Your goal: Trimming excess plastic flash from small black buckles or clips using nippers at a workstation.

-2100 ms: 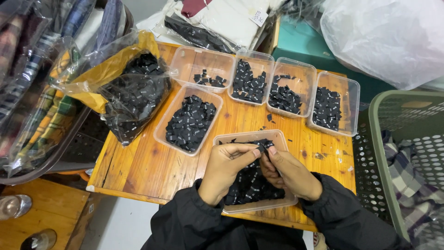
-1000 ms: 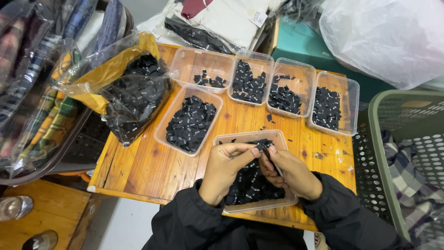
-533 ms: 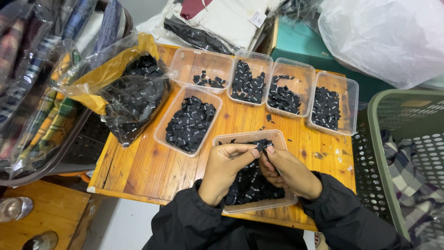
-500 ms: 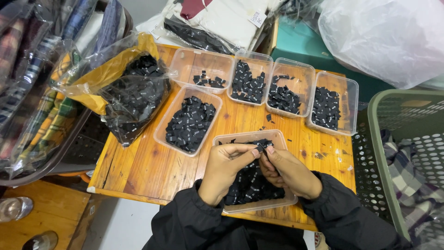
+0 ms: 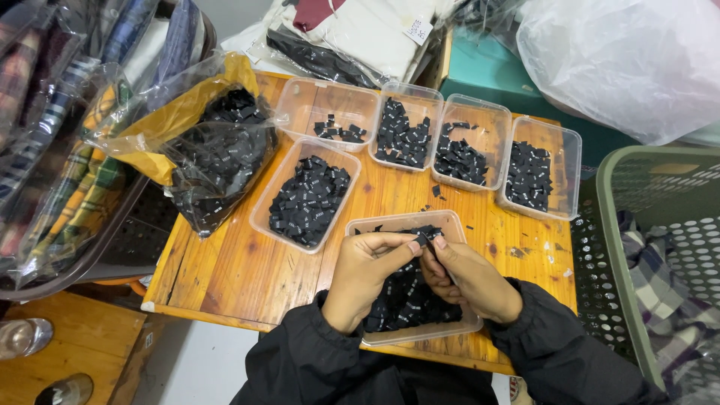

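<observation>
Hands — left hand (image 5: 371,274) and right hand (image 5: 469,277) — pinch one small black fabric label (image 5: 422,238) over the clear rectangular plastic tray (image 5: 420,335) at the slatted wooden tabletop (image 5: 225,277)'s near edge — bare wood left.

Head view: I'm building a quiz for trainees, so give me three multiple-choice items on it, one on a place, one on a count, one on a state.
1. Where is the tray under the hands?
A. At the table's near edge
B. In the green basket
C. On the floor

2. How many clear trays stand on the table?
A. Three
B. Six
C. Nine

3. How are the left hand and right hand?
A. Flat on the table, apart
B. Fingertips together, pinching a small black label
C. Gripping the bag

Key: 1 A, it sits closest to the person's sleeves; 2 B, four in the far row, one mid-table, one near; 3 B, thumbs and forefingers meet on the label.
</observation>
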